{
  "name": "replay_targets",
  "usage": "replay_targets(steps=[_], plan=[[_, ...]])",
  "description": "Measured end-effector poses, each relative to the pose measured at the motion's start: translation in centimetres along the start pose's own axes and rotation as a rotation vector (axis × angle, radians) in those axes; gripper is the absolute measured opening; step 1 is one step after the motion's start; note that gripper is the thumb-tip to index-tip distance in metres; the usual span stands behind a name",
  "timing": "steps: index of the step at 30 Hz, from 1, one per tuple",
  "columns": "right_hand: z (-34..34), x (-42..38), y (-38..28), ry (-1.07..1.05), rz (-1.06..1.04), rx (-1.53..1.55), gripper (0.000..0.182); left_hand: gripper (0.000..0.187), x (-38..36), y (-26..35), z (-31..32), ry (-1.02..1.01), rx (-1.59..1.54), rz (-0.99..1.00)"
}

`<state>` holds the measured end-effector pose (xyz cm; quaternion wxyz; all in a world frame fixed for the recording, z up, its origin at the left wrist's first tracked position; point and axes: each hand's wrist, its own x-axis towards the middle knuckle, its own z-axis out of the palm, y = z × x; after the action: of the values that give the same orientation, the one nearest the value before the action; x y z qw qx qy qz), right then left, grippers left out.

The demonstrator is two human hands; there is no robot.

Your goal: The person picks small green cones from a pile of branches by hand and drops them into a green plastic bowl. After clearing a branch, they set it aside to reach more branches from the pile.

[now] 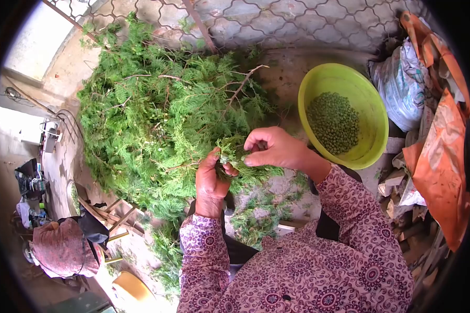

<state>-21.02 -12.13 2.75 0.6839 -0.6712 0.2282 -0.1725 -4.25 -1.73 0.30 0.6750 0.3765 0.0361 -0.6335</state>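
Observation:
My left hand (213,180) is closed around a leafy evergreen sprig (225,146), with pale green cones showing by its fingertips. Just to the right, my right hand (279,150) has its fingers curled and its thumb pointing at the sprig. A small green cone appears at the right thumb tip, partly hidden by the fingers. Beneath and beyond both hands spreads a large heap of cut evergreen branches (141,115). At the right, a lime-green basin (372,115) holds a pile of small round green cones (333,124).
A wire mesh fence (308,23) runs along the back. White sacks (399,83) and orange sheeting (438,172) stand at the right above stacked wood. On the left are a cloth-covered seat (62,248) and a yellow container (133,286). Loose sprigs (261,214) litter the floor.

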Motion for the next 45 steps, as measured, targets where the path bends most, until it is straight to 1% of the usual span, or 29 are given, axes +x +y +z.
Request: replay_targets(steps=[1,3,6,9,11,12,13,15,17,19,20,21,23,24,28,29,31,32,33,34,36,37,39,40,41,42,43,44,45], plan=[[0.3,0.1,0.3,-0.027,0.006,-0.065,0.020,0.012,-0.1,0.0,0.3,-0.030,-0.004,-0.020],[0.6,0.4,0.7,-0.055,0.019,-0.069,0.018,0.013,-0.2,-0.2,0.4,-0.058,-0.008,-0.042],[1.1,0.4,0.5,-0.004,0.011,-0.061,0.020,0.012,-0.1,-0.3,0.3,-0.050,0.012,-0.014],[1.4,-0.5,-1.6,0.050,-0.057,-0.058,0.014,0.011,0.4,0.4,-0.2,-0.043,-0.023,-0.002],[0.9,-1.5,-2.8,-0.048,-0.053,0.062,0.015,0.010,1.0,1.7,-1.4,0.028,-0.120,0.074],[-0.2,-2.0,-2.9,-0.095,0.089,0.271,0.011,0.011,0.8,1.9,-1.8,-0.004,-0.054,0.138],[-0.5,-1.8,-2.8,-0.097,0.086,0.271,0.011,0.011,0.8,1.8,-1.8,-0.004,-0.053,0.142],[-1.0,-1.9,-2.5,0.040,0.089,0.692,0.010,0.013,0.4,1.2,-0.5,0.052,0.014,0.155],[-0.9,-1.6,-2.3,0.048,0.095,0.620,0.012,0.014,0.9,0.4,-0.4,0.052,0.044,0.134],[-0.6,-1.3,-1.9,-0.049,0.125,0.416,0.011,0.014,1.1,-0.1,0.1,0.100,0.091,0.165],[-0.3,-1.0,-1.8,0.002,0.100,0.282,0.013,0.011,1.1,-0.3,0.5,0.131,0.102,0.194],[0.1,-0.7,-1.0,0.006,0.099,0.283,0.013,0.011,1.1,-0.5,0.7,0.129,0.105,0.191],[0.9,-0.1,0.6,0.183,-0.191,-0.087,0.019,0.009,1.0,-0.9,1.0,0.135,0.125,0.151],[1.0,-0.2,0.2,0.209,-0.140,-0.120,0.022,0.010,1.2,-1.2,0.8,0.121,0.149,0.162],[1.4,0.2,0.8,0.240,-0.075,-0.265,0.022,0.012,1.2,-1.8,1.3,0.145,0.185,0.152],[1.4,0.3,0.7,0.200,-0.061,-0.312,0.022,0.012,1.2,-2.0,1.4,0.145,0.185,0.152],[1.7,0.6,1.1,0.157,-0.047,-0.359,0.022,0.012,1.3,-2.1,1.4,0.105,0.308,0.123],[2.2,0.8,1.6,0.193,-0.111,-0.175,0.021,0.012,1.3,-1.9,1.3,0.108,0.306,0.124],[2.4,0.9,1.9,0.229,-0.174,0.009,0.019,0.012,1.3,-1.7,1.2,0.061,0.200,0.070],[2.4,0.8,1.8,0.227,-0.174,0.009,0.019,0.011,1.3,-1.6,1.1,0.014,0.094,0.017],[2.2,0.5,0.5,0.163,0.038,0.253,0.014,0.012,0.5,-1.5,2.0,0.050,0.063,0.037],[2.1,0.5,0.2,0.162,0.038,0.253,0.014,0.013,0.2,-1.4,2.2,0.086,0.033,0.055],[1.7,0.2,-0.2,0.090,0.184,0.519,0.010,0.013,1.0,-0.8,1.3,0.119,-0.050,0.032],[1.1,-0.2,-0.3,0.084,0.186,0.514,0.010,0.013,1.3,-0.5,0.8,0.151,-0.137,0.012],[0.2,-0.7,-0.4,0.099,0.122,0.550,0.007,0.013,1.2,-0.3,0.6,0.153,-0.145,0.019],[-0.2,-0.8,-0.6,0.116,0.055,0.588,0.005,0.012,1.1,-0.3,0.4,0.090,-0.093,0.077],[-0.2,-0.8,-1.0,0.115,0.055,0.587,0.005,0.012,1.0,-0.2,0.3,0.026,-0.035,0.130],[-0.2,-0.8,-1.3,0.133,0.093,0.658,0.006,0.010,0.5,-0.5,1.1,0.035,0.053,0.180],[-0.1,-0.9,-1.5,0.151,0.132,0.729,0.007,0.010,0.7,-1.0,0.9,0.034,0.055,0.176]])
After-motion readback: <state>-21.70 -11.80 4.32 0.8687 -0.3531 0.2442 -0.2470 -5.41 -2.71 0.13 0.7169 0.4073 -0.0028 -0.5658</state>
